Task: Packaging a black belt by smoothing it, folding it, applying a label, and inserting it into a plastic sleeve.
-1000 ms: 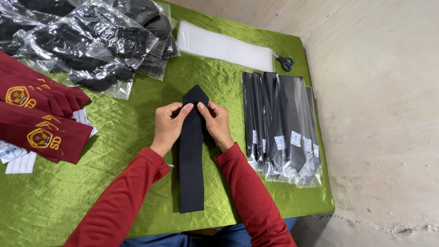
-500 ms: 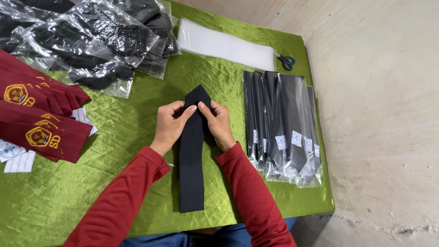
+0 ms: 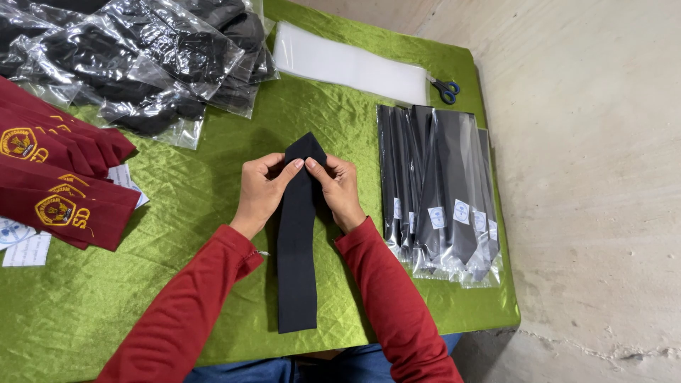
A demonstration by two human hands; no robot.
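Your left hand (image 3: 261, 190) and right hand (image 3: 342, 190) pinch the black tie (image 3: 296, 241) near its pointed tip, the strip lying flat between them on the green cloth (image 3: 213, 177), toward you.

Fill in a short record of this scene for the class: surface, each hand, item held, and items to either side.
Surface: green cloth over a table
Left hand: grips the black tie near its pointed end
Right hand: grips the same end
Right side: bagged black ties, scissors
Left side: maroon ties with yellow emblems
Far side: bagged dark items, clear sleeves
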